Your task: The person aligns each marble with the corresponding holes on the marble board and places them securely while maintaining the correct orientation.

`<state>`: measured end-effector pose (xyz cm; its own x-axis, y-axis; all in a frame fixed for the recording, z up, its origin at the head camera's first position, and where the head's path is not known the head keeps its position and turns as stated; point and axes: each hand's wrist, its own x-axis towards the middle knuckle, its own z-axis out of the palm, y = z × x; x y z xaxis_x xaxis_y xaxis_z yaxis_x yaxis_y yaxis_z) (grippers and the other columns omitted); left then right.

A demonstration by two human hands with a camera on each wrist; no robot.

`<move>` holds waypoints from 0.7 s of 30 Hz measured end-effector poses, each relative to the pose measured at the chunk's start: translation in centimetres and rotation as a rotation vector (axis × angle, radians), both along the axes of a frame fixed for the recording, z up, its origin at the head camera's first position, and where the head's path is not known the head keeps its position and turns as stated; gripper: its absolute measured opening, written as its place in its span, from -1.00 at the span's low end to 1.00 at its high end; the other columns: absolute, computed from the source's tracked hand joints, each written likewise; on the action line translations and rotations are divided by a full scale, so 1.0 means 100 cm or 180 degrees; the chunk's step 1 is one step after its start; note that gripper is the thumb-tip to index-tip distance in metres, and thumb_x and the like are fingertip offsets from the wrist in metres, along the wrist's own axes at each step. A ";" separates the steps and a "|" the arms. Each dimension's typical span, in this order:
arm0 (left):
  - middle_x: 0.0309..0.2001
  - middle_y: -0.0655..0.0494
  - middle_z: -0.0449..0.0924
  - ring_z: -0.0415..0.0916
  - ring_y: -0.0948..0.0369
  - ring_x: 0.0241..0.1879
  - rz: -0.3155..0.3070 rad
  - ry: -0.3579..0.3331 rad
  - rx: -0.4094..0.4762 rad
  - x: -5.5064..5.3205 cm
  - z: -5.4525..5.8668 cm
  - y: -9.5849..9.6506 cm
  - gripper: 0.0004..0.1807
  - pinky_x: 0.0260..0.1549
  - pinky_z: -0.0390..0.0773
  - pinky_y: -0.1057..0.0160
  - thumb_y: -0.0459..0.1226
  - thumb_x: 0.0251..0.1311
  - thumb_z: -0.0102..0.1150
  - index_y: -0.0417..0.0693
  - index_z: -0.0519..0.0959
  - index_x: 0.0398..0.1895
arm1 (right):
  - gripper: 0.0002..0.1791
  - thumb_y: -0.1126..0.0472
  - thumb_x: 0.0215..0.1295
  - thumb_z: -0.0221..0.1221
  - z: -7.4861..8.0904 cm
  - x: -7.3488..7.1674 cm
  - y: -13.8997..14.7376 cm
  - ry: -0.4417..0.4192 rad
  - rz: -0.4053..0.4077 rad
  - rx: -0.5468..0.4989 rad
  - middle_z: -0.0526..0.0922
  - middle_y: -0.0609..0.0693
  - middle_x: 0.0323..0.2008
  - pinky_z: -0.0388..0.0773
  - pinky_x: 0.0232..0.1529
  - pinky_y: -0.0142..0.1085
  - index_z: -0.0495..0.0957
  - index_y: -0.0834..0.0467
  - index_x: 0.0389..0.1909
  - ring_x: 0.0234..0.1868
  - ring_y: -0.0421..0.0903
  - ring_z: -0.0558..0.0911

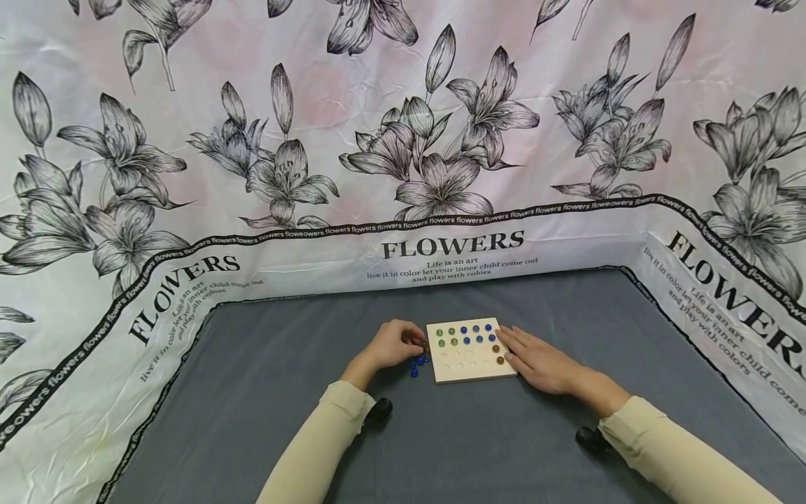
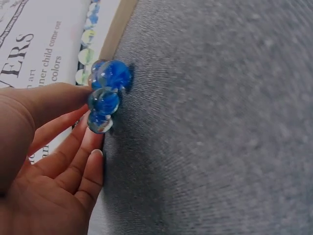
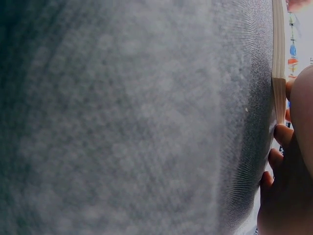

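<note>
A pale wooden board [image 1: 472,374] with rows of round hollows lies on the grey cloth. Green marbles [image 1: 447,337] fill its upper left hollows and blue marbles [image 1: 477,334] its upper right ones. Two brown marbles [image 1: 498,355] sit low in the right column. Just off the board's left edge, my left hand [image 1: 393,343] has thumb and forefinger drawn together at a marble, partly hidden by the fingers. Several loose blue marbles [image 2: 105,100] cluster beside those fingertips. My right hand [image 1: 535,358] rests along the board's right edge with its fingers extended.
Grey cloth [image 1: 478,448] covers the surface around the board. A white flower-printed sheet [image 1: 302,259] rises behind it and along both sides. Dark wrist devices [image 1: 379,411] show beside both sleeves.
</note>
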<state>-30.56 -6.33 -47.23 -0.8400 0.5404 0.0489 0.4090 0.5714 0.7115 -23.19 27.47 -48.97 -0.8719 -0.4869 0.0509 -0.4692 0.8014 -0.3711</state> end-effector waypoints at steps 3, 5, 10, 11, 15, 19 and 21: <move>-0.24 0.03 0.70 0.59 0.24 -0.31 -0.0012 -0.0056 -0.0006 0.000 0.000 0.000 -0.79 -0.34 0.56 0.30 -0.40 0.22 0.39 -0.20 0.72 -0.08 | -0.38 0.05 0.68 -0.14 0.000 0.000 0.000 -0.0009 -0.0014 0.0017 0.12 0.25 0.57 0.06 0.48 0.20 0.11 0.27 0.58 0.57 0.31 0.07; -0.25 0.03 0.69 0.58 0.26 -0.33 -0.0010 -0.0077 0.0001 0.000 0.001 0.001 -0.79 -0.35 0.56 0.31 -0.42 0.20 0.40 -0.20 0.72 -0.08 | -0.39 0.06 0.68 -0.14 -0.001 -0.001 0.000 -0.0010 -0.0025 0.0007 0.11 0.25 0.57 0.05 0.48 0.19 0.11 0.27 0.58 0.57 0.30 0.07; -0.30 0.05 0.68 0.56 0.29 -0.39 0.0021 -0.0018 0.0025 0.000 -0.002 0.004 -0.80 -0.36 0.55 0.31 -0.45 0.17 0.40 -0.21 0.73 -0.12 | -0.40 0.06 0.67 -0.14 -0.001 0.000 0.000 0.0049 0.0010 -0.0037 0.14 0.26 0.56 0.08 0.47 0.20 0.14 0.27 0.57 0.56 0.32 0.09; -0.31 0.06 0.67 0.55 0.29 -0.40 0.0034 -0.0002 0.0023 0.000 -0.004 0.004 -0.80 -0.35 0.55 0.32 -0.45 0.17 0.40 -0.21 0.73 -0.13 | -0.40 0.05 0.68 -0.14 -0.001 0.001 -0.001 0.0087 0.0024 -0.0023 0.15 0.27 0.56 0.10 0.45 0.22 0.15 0.27 0.57 0.55 0.33 0.11; -0.33 0.07 0.66 0.54 0.29 -0.42 0.0054 0.0030 0.0026 0.000 -0.006 0.005 -0.83 -0.36 0.55 0.32 -0.44 0.17 0.41 -0.19 0.74 -0.15 | -0.40 0.05 0.68 -0.14 0.000 0.002 -0.001 0.0206 0.0074 -0.0020 0.20 0.31 0.53 0.16 0.39 0.26 0.18 0.29 0.55 0.51 0.38 0.17; -0.33 0.07 0.67 0.55 0.27 -0.42 0.0016 0.0090 0.0041 0.001 -0.006 0.006 -0.85 -0.37 0.54 0.33 -0.41 0.18 0.43 -0.18 0.74 -0.18 | -0.40 0.05 0.68 -0.15 0.001 0.003 -0.002 0.0200 0.0072 -0.0032 0.19 0.31 0.53 0.14 0.41 0.25 0.17 0.30 0.55 0.52 0.38 0.15; -0.33 0.07 0.67 0.54 0.28 -0.42 0.0005 0.0106 0.0040 0.001 -0.006 0.006 -0.86 -0.38 0.53 0.33 -0.39 0.19 0.44 -0.18 0.74 -0.19 | -0.40 0.05 0.68 -0.15 0.001 0.002 -0.002 0.0159 0.0049 -0.0047 0.17 0.30 0.54 0.11 0.43 0.24 0.16 0.29 0.56 0.53 0.36 0.13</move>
<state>-30.47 -5.71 -47.82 -0.8387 0.5382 0.0837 0.4317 0.5631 0.7046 -22.95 27.28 -48.89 -0.8605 -0.4993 0.1014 -0.4997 0.7884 -0.3587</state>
